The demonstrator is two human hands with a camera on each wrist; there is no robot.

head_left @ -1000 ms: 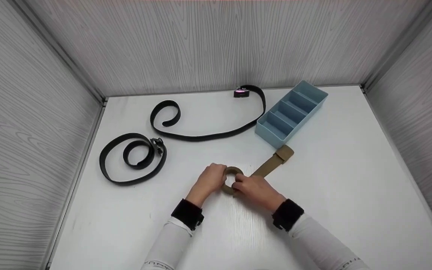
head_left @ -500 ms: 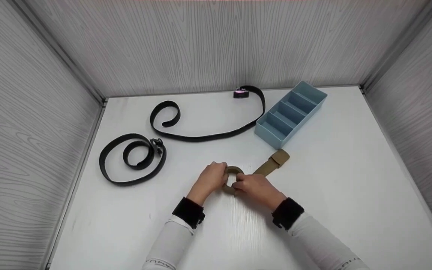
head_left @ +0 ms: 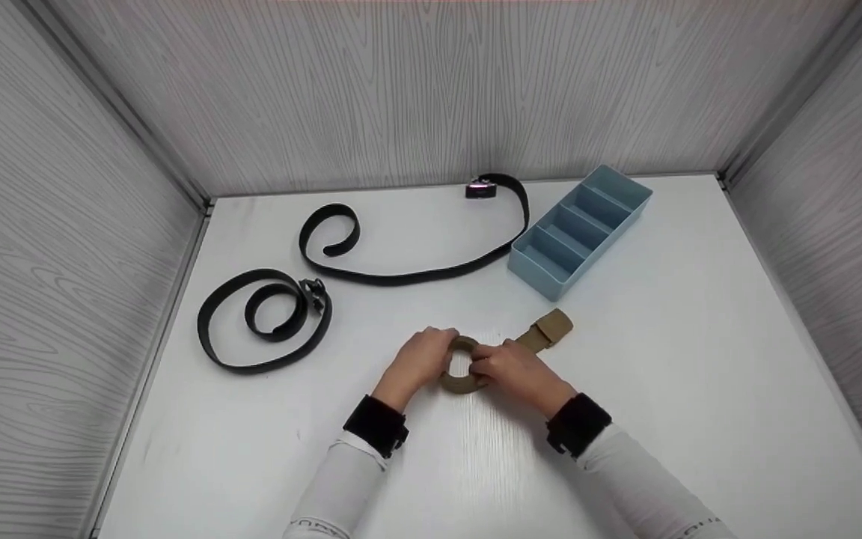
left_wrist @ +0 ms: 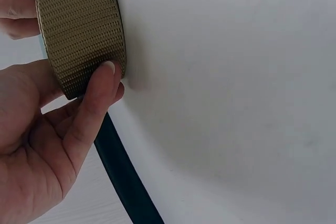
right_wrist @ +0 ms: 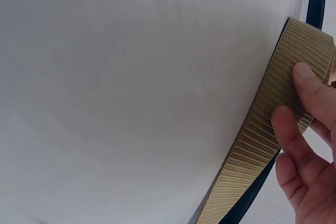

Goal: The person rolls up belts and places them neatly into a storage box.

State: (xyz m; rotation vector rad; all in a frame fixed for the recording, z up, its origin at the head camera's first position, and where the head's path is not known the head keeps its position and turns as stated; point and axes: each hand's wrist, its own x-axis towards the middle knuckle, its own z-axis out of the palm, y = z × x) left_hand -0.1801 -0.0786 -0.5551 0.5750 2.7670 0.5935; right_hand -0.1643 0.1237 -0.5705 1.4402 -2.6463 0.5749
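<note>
A khaki webbing belt (head_left: 461, 385) is wound into a ring on the white table, its short tail running up to a square buckle (head_left: 554, 327) on the right. My left hand (head_left: 419, 361) grips the ring's left side, with thumb and fingers on the woven band (left_wrist: 81, 30) in the left wrist view. On the opposite side my right hand (head_left: 518, 374) pinches the coil where the tail leaves it. In the right wrist view, fingers of the right hand (right_wrist: 312, 145) lie on the band (right_wrist: 260, 108). The inner layers of the coil are mostly hidden.
A loosely coiled black belt (head_left: 234, 281) lies at the left. Another black belt (head_left: 401, 279) stretches along the back, touching or nearly touching a blue four-section tray (head_left: 536, 278) at the back right. Wood-grain panels (head_left: 431, 90) enclose the table on three sides.
The buckle end has drawn down and left toward my hands, and the visible tail is shorter. Both hands stay at the ring; the right fingers have shifted slightly on it.
</note>
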